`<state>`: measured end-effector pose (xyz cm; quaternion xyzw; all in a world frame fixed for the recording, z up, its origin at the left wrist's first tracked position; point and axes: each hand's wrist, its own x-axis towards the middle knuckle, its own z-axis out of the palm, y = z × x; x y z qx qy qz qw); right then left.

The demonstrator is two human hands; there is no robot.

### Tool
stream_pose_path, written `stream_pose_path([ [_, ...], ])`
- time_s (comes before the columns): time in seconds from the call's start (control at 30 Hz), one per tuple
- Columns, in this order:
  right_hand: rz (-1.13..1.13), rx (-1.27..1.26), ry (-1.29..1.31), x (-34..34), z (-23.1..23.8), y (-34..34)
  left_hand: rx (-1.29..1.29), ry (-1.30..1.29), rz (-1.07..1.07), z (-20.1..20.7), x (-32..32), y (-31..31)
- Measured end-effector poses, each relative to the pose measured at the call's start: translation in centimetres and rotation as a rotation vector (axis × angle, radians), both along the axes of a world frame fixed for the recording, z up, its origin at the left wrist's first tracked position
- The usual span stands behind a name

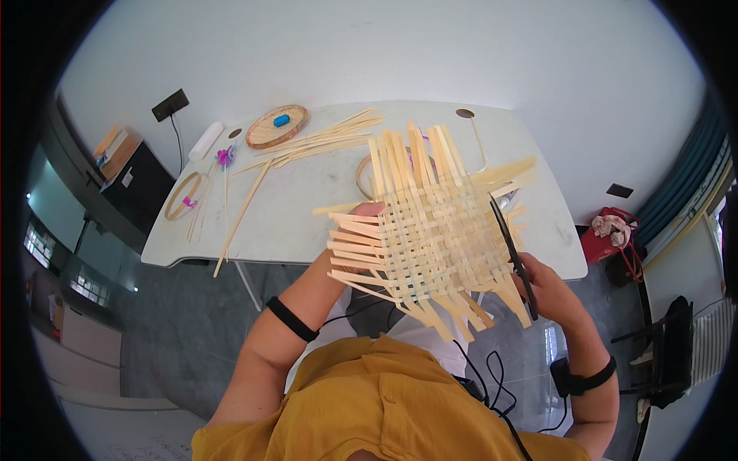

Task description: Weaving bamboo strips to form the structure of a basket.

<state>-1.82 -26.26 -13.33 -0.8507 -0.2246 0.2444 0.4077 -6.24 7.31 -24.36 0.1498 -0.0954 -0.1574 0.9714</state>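
Observation:
A square mat of woven pale bamboo strips point(434, 242) is held up over the near edge of the table, with loose strip ends sticking out on all sides. My left hand point(369, 209) grips its left edge, thumb on top and fingers mostly hidden underneath. At the mat's right side my right hand point(544, 286) is closed around a long, slim black tool point(507, 238). It is seen edge-on and looks scissor-like, but its exact kind is unclear. Its upper end lies beside the strip ends at the mat's right edge.
On the white table point(300, 219) lie a pile of loose bamboo strips point(323, 138), a round woven tray point(265, 138) with a blue spool point(281, 120), a hoop point(178, 203) and purple ribbon point(225, 157). A red bag point(603, 242) stands right; black cables point(500, 384) hang near my lap.

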Motion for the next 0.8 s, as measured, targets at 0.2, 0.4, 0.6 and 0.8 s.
stream_pose_path([
  [0.2,0.100,-0.022,-0.204,0.8,-0.7,0.4,0.028,0.062,0.023,0.1,-0.1,-0.1],
  [0.4,-0.019,0.003,0.202,-0.5,0.2,-0.1,-0.080,0.027,0.033,0.8,-0.7,-1.0],
  [0.6,0.032,0.012,-0.063,-0.5,0.4,0.8,-0.002,0.025,-0.032,1.9,-0.7,-1.6],
  [0.8,-0.011,-0.073,0.036,-0.7,1.4,1.4,0.077,0.049,0.014,0.4,-0.9,-1.3],
])
